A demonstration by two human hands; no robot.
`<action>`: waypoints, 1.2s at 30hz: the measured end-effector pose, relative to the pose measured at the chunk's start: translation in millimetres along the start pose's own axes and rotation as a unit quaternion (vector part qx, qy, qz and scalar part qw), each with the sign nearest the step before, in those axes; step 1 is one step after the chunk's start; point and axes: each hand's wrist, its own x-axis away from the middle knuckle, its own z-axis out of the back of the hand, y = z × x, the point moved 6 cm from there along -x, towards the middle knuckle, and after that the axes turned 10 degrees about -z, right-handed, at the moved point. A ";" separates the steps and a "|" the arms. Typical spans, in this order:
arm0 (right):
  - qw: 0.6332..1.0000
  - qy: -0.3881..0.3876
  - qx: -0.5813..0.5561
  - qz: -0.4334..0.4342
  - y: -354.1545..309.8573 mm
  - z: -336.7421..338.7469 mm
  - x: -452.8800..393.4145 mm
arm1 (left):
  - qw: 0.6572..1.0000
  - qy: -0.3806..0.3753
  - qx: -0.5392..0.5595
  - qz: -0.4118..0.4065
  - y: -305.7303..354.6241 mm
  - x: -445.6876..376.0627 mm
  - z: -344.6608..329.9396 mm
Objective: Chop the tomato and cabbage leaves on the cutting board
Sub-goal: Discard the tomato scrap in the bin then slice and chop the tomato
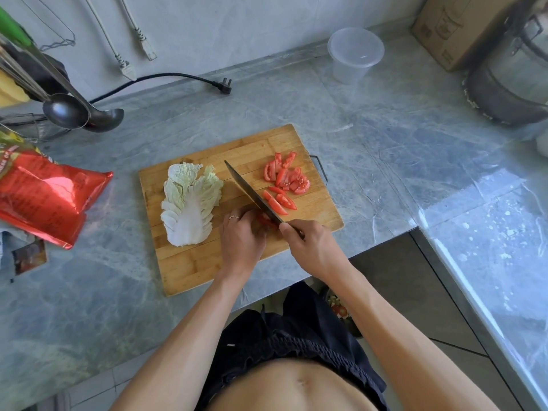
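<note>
A wooden cutting board (189, 271) lies on the grey marble counter. Pale cabbage leaves (189, 203) lie flat on its left half. Several red tomato slices (286, 176) sit at the board's upper right, with more wedges (280, 203) just right of the blade. My left hand (241, 241) curls over a remaining piece of tomato (264, 220), mostly hidden under the fingers. My right hand (311, 247) grips the handle of a long dark knife (252, 192), whose blade runs up-left and touches the held tomato piece.
A red snack bag (44, 197) lies left of the board. Ladles (83, 114) hang at the far left, and a black plug (224, 86) lies behind the board. A clear plastic container (354, 54), a cardboard box (462, 28) and a metal pot (510, 84) stand at the back right.
</note>
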 end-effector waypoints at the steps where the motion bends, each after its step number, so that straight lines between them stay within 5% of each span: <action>1: 1.000 0.003 -0.004 0.001 -0.4 -1.6 -0.7 | 1.000 -0.002 -0.001 0.002 0.0 -0.8 0.3; 19: 0.999 0.024 0.021 0.026 16.0 2.0 10.5 | 1.000 -0.009 -0.022 0.013 1.7 -0.5 4.3; 24: 0.996 0.023 0.072 0.054 -4.1 -16.8 -6.6 | 0.999 0.002 -0.006 -0.042 7.3 -1.6 6.4; 36: 0.999 0.013 0.012 0.051 -0.1 10.5 -17.4 | 0.999 -0.024 -0.015 0.029 3.4 -2.9 6.0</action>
